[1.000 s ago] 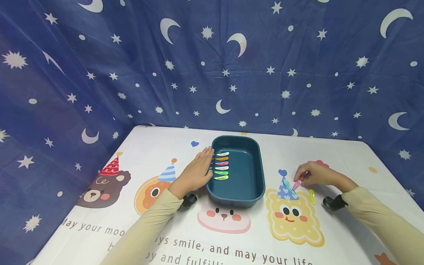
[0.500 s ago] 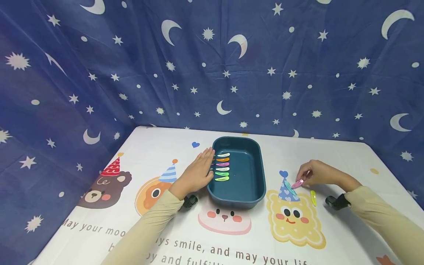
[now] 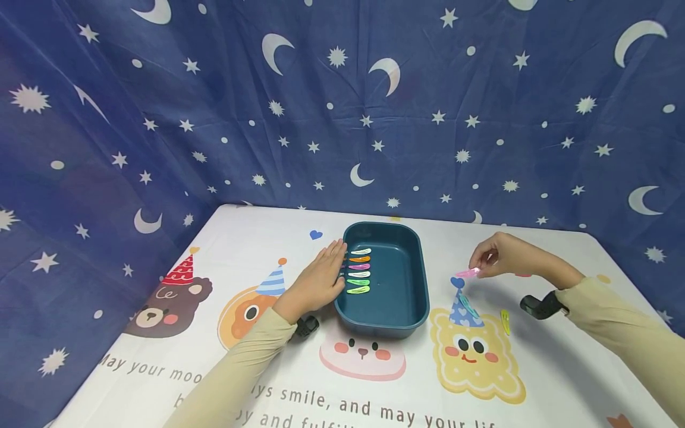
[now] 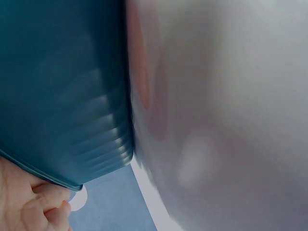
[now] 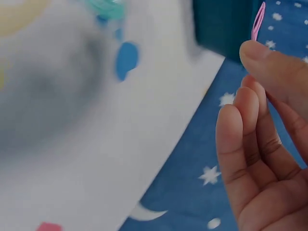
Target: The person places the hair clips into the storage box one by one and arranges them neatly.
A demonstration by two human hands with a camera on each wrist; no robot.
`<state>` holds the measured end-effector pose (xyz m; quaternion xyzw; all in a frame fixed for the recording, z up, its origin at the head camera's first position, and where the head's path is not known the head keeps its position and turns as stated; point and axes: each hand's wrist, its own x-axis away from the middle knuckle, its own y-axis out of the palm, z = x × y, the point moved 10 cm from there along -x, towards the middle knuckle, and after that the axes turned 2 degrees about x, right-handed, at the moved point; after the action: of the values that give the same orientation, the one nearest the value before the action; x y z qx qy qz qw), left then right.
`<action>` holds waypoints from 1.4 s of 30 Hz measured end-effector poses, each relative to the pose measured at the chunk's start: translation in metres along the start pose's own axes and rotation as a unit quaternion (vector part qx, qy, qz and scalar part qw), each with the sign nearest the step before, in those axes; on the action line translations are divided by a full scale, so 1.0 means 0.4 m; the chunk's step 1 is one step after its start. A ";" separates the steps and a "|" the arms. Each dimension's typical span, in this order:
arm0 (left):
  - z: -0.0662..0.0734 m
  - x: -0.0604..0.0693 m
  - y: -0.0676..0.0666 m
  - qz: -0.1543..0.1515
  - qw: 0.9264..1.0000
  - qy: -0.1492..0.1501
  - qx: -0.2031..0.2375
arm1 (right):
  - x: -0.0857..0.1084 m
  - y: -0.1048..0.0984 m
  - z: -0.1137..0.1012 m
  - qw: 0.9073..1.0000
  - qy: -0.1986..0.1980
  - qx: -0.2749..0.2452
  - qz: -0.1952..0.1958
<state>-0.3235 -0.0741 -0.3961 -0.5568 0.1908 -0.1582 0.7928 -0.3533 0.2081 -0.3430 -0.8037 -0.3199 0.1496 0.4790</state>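
My right hand (image 3: 495, 255) pinches a pink hair clip (image 3: 467, 273) between thumb and finger, above the tablecloth at the right; the clip's tip also shows in the right wrist view (image 5: 259, 21). My left hand (image 3: 317, 278) lies along the left side of a dark teal plastic basin (image 3: 398, 329), its fingers fairly straight against the rim. Inside, near the left wall, several hair clips (image 3: 359, 274) line up in a column: white, orange, pink and green. On the cloth below my right hand lie a turquoise hair clip (image 3: 468, 306) and a yellow one (image 3: 505, 321).
A white tablecloth (image 3: 257, 238) printed with cartoon figures and lettering covers the table. Behind the table hangs a blue curtain (image 3: 299, 137) with moons and stars. Black camera mounts sit on both wrists, the right one (image 3: 540, 305) hanging over the cloth.
The right hand has lifted the pink hair clip off the cloth, away from the turquoise one, and moved up and slightly left. The left hand has stayed at the basin.
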 end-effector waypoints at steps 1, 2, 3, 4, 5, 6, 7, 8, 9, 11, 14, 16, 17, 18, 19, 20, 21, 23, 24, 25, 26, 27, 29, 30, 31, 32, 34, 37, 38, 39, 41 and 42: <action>-0.001 0.000 0.000 0.000 1.000 -0.001 0.000 | -0.009 -0.003 -0.009 1.000 0.005 -0.003 -0.002; -0.002 0.000 0.001 -0.002 1.000 -0.003 -0.001 | -0.019 -0.005 -0.017 1.000 0.009 -0.003 -0.005; -0.003 0.000 0.001 -0.001 1.000 -0.003 -0.001 | -0.028 -0.007 -0.027 1.000 0.013 -0.002 -0.007; -0.003 0.000 0.001 -0.001 1.000 -0.003 -0.002 | -0.039 -0.007 -0.036 1.000 0.016 0.000 -0.010; -0.003 0.000 0.000 0.001 1.000 -0.002 -0.001 | -0.049 -0.007 -0.046 1.000 0.017 0.002 -0.012; -0.003 0.000 0.000 0.002 1.000 -0.002 -0.001 | -0.059 -0.007 -0.057 1.000 0.017 0.002 -0.014; -0.003 0.000 -0.001 0.003 1.000 -0.001 0.000 | -0.069 -0.005 -0.069 1.000 0.016 0.003 -0.017; -0.003 0.000 0.000 0.003 1.000 -0.002 -0.001 | -0.079 -0.003 -0.082 1.000 0.013 0.002 -0.020; -0.002 0.000 -0.001 0.004 1.000 -0.001 0.000 | -0.089 0.000 -0.095 1.000 0.009 0.000 -0.022; -0.001 0.000 -0.001 0.003 1.000 0.000 0.000 | -0.110 0.008 -0.123 1.000 -0.002 -0.006 -0.030; -0.001 0.001 0.000 -0.001 1.000 -0.003 0.001 | -0.142 0.025 -0.162 0.999 -0.022 -0.016 -0.045; -0.001 0.002 0.000 -0.002 1.000 -0.004 0.001 | -0.163 0.040 -0.184 0.998 -0.036 -0.016 -0.054; -0.001 0.002 0.000 -0.002 1.000 -0.004 0.001 | -0.174 0.048 -0.193 0.997 -0.042 -0.016 -0.059; -0.002 0.002 0.001 -0.003 1.000 -0.006 0.000 | -0.184 0.055 -0.200 0.997 -0.046 -0.015 -0.062; -0.002 0.001 0.003 -0.004 1.000 -0.007 0.000 | -0.194 0.064 -0.207 0.996 -0.050 -0.013 -0.066; -0.003 0.001 0.003 -0.005 1.000 -0.008 -0.001 | -0.204 0.072 -0.214 0.996 -0.052 -0.015 -0.071; -0.003 0.001 0.004 -0.005 1.000 -0.008 -0.001 | -0.212 0.080 -0.220 0.996 -0.054 -0.015 -0.075; -0.003 0.001 0.004 -0.004 1.000 -0.008 -0.002 | -0.228 0.096 -0.231 0.995 -0.054 -0.018 -0.083; -0.004 0.001 0.005 -0.005 1.000 -0.009 -0.002 | -0.235 0.103 -0.237 0.994 -0.056 -0.019 -0.087; -0.004 0.000 0.005 -0.005 1.000 -0.010 -0.001 | -0.242 0.111 -0.243 0.994 -0.057 -0.020 -0.091; -0.004 0.000 0.005 -0.005 1.000 -0.010 -0.002 | -0.248 0.118 -0.250 0.994 -0.059 -0.022 -0.093; -0.003 0.000 0.004 -0.003 1.000 -0.009 -0.001 | -0.254 0.125 -0.256 0.993 -0.062 -0.023 -0.096; -0.003 0.000 0.005 -0.005 1.000 -0.009 -0.003 | -0.266 0.141 -0.269 0.992 -0.070 -0.028 -0.103; -0.003 -0.001 0.006 -0.006 1.000 -0.010 -0.004 | -0.272 0.149 -0.274 0.991 -0.072 -0.031 -0.107; -0.003 0.000 0.006 -0.005 1.000 -0.008 -0.004 | -0.277 0.157 -0.280 0.990 -0.075 -0.033 -0.110; -0.002 0.000 0.005 -0.005 1.000 -0.007 -0.005 | -0.282 0.166 -0.285 0.990 -0.079 -0.034 -0.115; -0.002 0.000 0.006 -0.006 1.000 -0.007 -0.006 | -0.292 0.184 -0.293 0.988 -0.083 -0.031 -0.124; -0.001 0.000 0.005 -0.004 1.000 -0.005 -0.004 | -0.309 0.208 -0.299 0.987 -0.082 -0.017 -0.135; -0.002 0.000 0.005 -0.006 1.000 -0.006 -0.005 | -0.314 0.215 -0.300 0.987 -0.079 -0.012 -0.138; -0.002 -0.001 0.005 -0.004 1.000 -0.005 -0.004 | -0.320 0.223 -0.301 0.987 -0.077 -0.007 -0.141; -0.003 -0.001 0.006 -0.006 1.000 -0.006 -0.004 | -0.329 0.235 -0.306 0.986 -0.076 0.003 -0.146; -0.005 -0.001 0.007 -0.009 1.000 -0.008 -0.006 | -0.334 0.241 -0.309 0.986 -0.075 0.006 -0.149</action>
<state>-0.3247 -0.0745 -0.3992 -0.5647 0.1806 -0.1598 0.7893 -0.3502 0.0046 -0.3739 -0.7304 -0.4703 0.1381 0.4756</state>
